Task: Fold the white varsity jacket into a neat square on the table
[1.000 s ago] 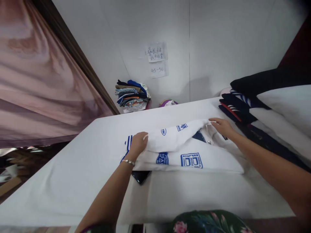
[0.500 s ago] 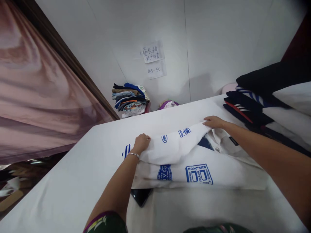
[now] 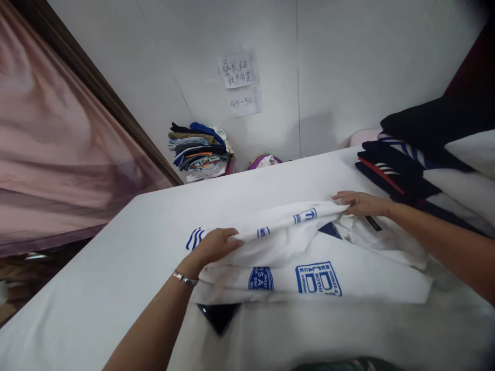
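Reaching forward from the head view, both arms stretch over the white table (image 3: 116,268). The left hand (image 3: 214,246), a bracelet on its wrist, pinches the folded sleeve edge of the white shirt (image 3: 309,257) with blue print, fingers curled, palm down. The right hand (image 3: 358,202) grips the same fold near the collar, arm extended. A dark phone (image 3: 218,315) pokes from under the shirt, and stacked clothes (image 3: 421,170) sit to the right.

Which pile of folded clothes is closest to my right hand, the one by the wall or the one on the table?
The dark stack on the table, just beyond your right hand; the colourful pile sits far off against the wall.
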The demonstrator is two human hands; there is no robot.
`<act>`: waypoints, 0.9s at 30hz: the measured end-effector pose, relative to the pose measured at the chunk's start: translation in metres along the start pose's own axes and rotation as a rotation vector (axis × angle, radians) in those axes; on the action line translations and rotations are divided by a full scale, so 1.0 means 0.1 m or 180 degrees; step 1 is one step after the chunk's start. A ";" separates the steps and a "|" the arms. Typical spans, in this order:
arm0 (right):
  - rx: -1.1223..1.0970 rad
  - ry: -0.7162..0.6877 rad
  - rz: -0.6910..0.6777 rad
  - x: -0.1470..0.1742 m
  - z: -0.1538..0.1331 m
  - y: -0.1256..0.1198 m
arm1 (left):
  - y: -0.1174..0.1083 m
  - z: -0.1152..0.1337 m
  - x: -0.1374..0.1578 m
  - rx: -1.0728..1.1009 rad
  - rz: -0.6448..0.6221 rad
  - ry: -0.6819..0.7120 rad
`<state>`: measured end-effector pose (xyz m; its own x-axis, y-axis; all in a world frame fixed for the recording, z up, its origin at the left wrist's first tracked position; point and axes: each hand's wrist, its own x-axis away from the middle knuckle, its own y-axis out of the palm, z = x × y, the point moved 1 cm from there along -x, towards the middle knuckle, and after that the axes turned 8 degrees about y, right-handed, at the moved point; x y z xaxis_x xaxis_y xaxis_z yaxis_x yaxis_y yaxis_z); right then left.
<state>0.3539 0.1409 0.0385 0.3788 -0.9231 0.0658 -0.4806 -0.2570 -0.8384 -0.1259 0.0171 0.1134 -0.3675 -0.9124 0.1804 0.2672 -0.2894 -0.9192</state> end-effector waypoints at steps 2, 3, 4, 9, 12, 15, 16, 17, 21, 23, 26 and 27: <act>0.0065 -0.0164 -0.0075 0.07 -0.01 0.02 | 0.01 0.06 0.07 -0.0004 -0.0128 0.0063; 0.0098 -0.0219 -0.0113 0.09 -0.02 0.04 | 0.01 0.08 0.09 -0.0040 -0.0153 0.0091; 0.0153 -0.0268 -0.0079 0.09 -0.04 0.04 | 0.01 0.10 0.10 -0.0093 -0.0149 0.0118; 0.0074 -0.0624 0.0010 0.04 -0.22 0.06 | -0.02 0.21 0.16 -0.0208 -0.0110 0.0330; -0.0348 -0.0475 -0.0206 0.05 -0.32 0.05 | -0.07 0.20 0.18 0.0116 -0.0317 0.0286; -0.0543 0.0153 -0.0475 0.03 -0.35 0.04 | -0.09 0.07 0.07 0.0254 -0.0348 0.0207; -0.0510 0.0307 -0.0518 0.00 -0.35 0.04 | -0.08 0.00 0.00 0.0165 -0.0292 0.0128; -0.0427 0.0401 -0.0500 -0.04 -0.36 0.03 | -0.06 -0.08 -0.10 0.0029 -0.0241 0.0025; 0.0501 0.0620 -0.0146 -0.29 -0.42 0.07 | 0.14 -0.28 -0.49 -0.0743 -0.0155 -0.0356; 0.0896 0.0745 -0.0019 -0.40 -0.43 0.14 | 0.26 -0.31 -0.62 -0.1091 -0.0107 -0.0392; 0.1025 0.0812 0.0074 -0.48 -0.40 0.25 | 0.40 -0.33 -0.68 -0.1296 0.0001 -0.0331; 0.1037 0.0818 0.0101 -0.49 -0.38 0.28 | 0.43 -0.34 -0.68 -0.1314 0.0062 -0.0324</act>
<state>0.2921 0.1678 0.0327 0.1383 -0.9811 0.1355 -0.1978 -0.1614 -0.9669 -0.1198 0.0763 0.0500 -0.2706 -0.9464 0.1763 -0.1137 -0.1505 -0.9821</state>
